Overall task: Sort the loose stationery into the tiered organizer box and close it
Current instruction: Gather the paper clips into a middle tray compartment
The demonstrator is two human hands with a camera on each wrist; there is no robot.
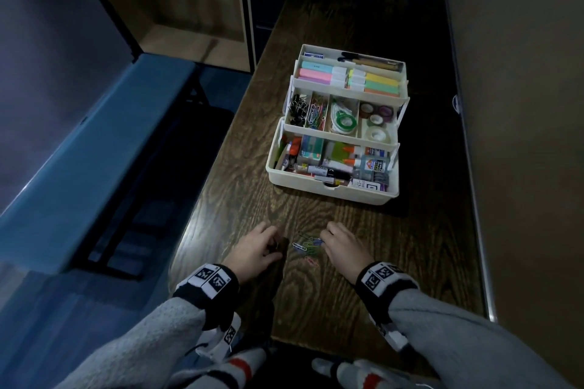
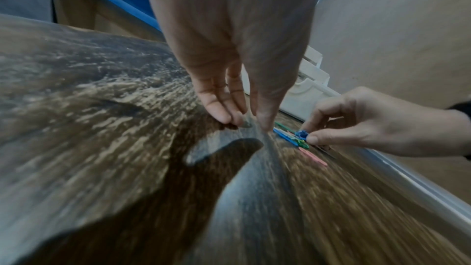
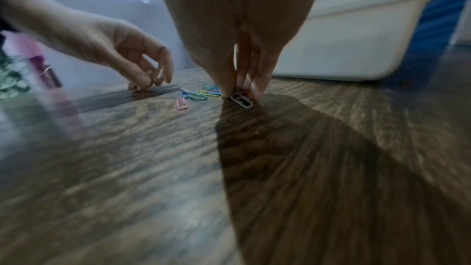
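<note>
The cream tiered organizer box (image 1: pixel 328 193) stands open mid-table, its trays filled with highlighters, clips, tape rolls and glue. A small heap of coloured paper clips (image 1: pixel 308 245) lies on the dark wooden table (image 1: pixel 316 294) in front of it, between my hands. My right hand (image 1: pixel 324 238) pinches a paper clip (image 3: pixel 241 100) against the tabletop at the heap's right side. My left hand (image 1: pixel 276 245) sits left of the heap with curled fingertips (image 3: pixel 139 87) meeting on the wood; anything between them is hidden. A pink clip (image 3: pixel 182 104) lies apart, nearer to me.
The table's left edge (image 1: pixel 202 215) drops to a blue bench (image 1: pixel 94 151). A metal strip (image 1: pixel 480 262) and a brown panel (image 1: pixel 521 136) bound the right side. Bare wood lies between the box and my hands. My socked feet (image 1: pixel 240 366) show below the front edge.
</note>
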